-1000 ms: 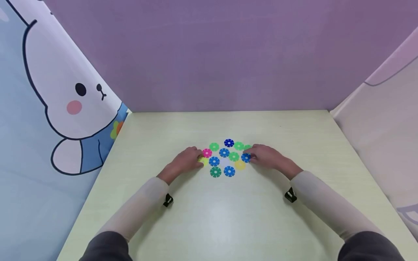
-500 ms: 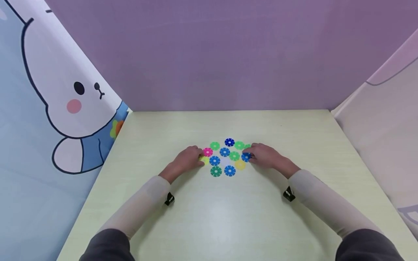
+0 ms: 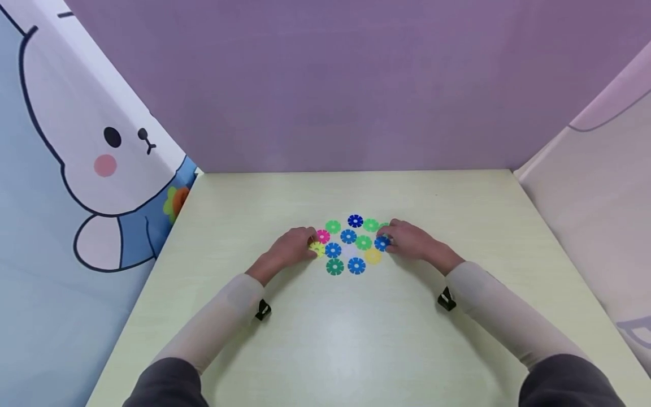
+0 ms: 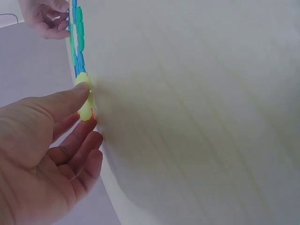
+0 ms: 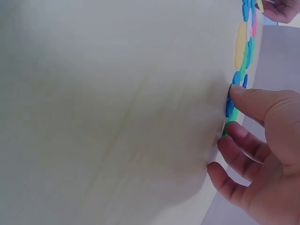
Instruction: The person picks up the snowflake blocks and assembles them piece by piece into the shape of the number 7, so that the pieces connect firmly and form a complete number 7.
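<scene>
Pinching, fingers [image 4: 93, 161] curled: our left hand [image 3: 292, 247] yellow-green notched plastic disc [image 3: 319, 249], right hand [image 3: 411, 240] blue notched plastic disc [image 3: 382, 243], both inside pale tabletop [image 3: 335, 328] edges.

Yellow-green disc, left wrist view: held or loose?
Held: the left hand pinches the yellow-green disc, thumb against it, fingers curled opposite.

The yellow slotted disc [image 3: 317, 249] in the left hand [image 3: 295, 247] now shows more of its face and clearer slots. The right hand [image 3: 413, 240] has shifted slightly toward the far edge of the surface [image 3: 356, 339], its black wrist mount [image 3: 447, 299] a little nearer the left edge.
</scene>
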A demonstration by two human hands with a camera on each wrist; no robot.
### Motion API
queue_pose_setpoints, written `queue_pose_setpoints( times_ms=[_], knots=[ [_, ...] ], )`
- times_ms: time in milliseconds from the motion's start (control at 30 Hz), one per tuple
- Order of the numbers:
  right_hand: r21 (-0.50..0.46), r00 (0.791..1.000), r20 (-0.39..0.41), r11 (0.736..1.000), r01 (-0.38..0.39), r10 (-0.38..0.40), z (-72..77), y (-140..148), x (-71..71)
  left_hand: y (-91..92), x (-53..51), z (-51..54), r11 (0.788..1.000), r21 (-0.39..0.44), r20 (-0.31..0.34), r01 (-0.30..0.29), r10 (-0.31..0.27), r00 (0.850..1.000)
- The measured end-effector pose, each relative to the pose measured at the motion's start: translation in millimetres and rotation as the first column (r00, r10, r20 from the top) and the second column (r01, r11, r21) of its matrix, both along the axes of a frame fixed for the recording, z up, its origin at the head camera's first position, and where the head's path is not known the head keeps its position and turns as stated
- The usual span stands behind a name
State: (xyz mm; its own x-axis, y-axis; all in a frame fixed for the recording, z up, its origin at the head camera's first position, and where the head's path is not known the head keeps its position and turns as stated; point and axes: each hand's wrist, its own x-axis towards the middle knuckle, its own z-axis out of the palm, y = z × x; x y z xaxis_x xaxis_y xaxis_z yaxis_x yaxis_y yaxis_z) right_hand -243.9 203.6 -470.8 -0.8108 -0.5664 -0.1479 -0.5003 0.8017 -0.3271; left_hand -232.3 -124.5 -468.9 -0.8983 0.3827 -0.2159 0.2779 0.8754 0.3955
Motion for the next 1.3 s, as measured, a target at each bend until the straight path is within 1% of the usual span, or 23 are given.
queue_pose_setpoints(
  times_ms=[100,200,333,467,600,700,767,833,1000,1067,1133,1233,1300],
  knots=[
    [-0.017,0.998,0.045,0.999,0.039,-0.038,0.0,-0.1,-1.6,0.2,0.1,-0.3,1.000,0.030,0.014,-0.008,0.008,1.000],
    [-0.024,0.992,0.082,0.995,0.095,-0.093,0.5,0.6,-2.3,-0.1,-0.3,-1.8,0.997,0.072,0.025,-0.010,0.009,1.000],
    [-0.043,0.986,0.098,0.989,0.138,-0.134,2.5,3.6,-0.5,-0.8,0.3,-1.1,0.991,0.134,0.041,-0.013,0.007,0.999],
    [-0.082,0.989,0.092,0.988,0.128,-0.120,4.3,7.4,3.3,-1.8,2.0,3.3,0.982,0.187,0.054,-0.014,0.004,0.999],
    [-0.104,0.993,0.062,0.989,0.109,-0.103,5.4,10.2,5.9,-1.9,2.6,5.2,0.974,0.227,0.067,-0.025,0.010,0.998],
    [-0.118,0.996,0.026,0.989,0.093,-0.091,7.3,10.6,7.0,-2.3,2.7,5.3,0.959,0.275,0.099,-0.062,0.036,0.994],
    [-0.131,0.996,0.005,0.988,0.087,-0.087,9.3,10.5,8.2,-2.6,2.7,5.5,0.943,0.318,0.136,-0.097,0.056,0.989],
    [-0.146,0.996,-0.013,0.986,0.085,-0.088,11.8,10.0,10.3,-2.5,2.9,6.3,0.918,0.373,0.188,-0.137,0.069,0.980],
    [-0.192,0.995,-0.027,0.977,0.092,-0.099,17.4,8.9,16.8,-0.9,3.9,10.3,0.843,0.483,0.324,-0.237,0.080,0.943],
    [-0.211,0.994,-0.027,0.973,0.095,-0.102,18.8,8.0,18.8,0.1,4.9,13.0,0.810,0.518,0.368,-0.273,0.077,0.927],
    [-0.230,0.994,-0.025,0.968,0.099,-0.108,19.7,5.9,21.9,0.8,6.4,15.4,0.781,0.549,0.404,-0.297,0.064,0.913],
    [-0.258,0.993,-0.033,0.961,0.098,-0.110,19.4,1.6,26.6,1.9,8.2,17.7,0.754,0.571,0.442,-0.325,0.051,0.896],
    [-0.278,0.993,-0.046,0.956,0.094,-0.111,19.3,-1.6,29.7,3.1,9.1,18.6,0.745,0.574,0.460,-0.341,0.051,0.886]
  ],
)
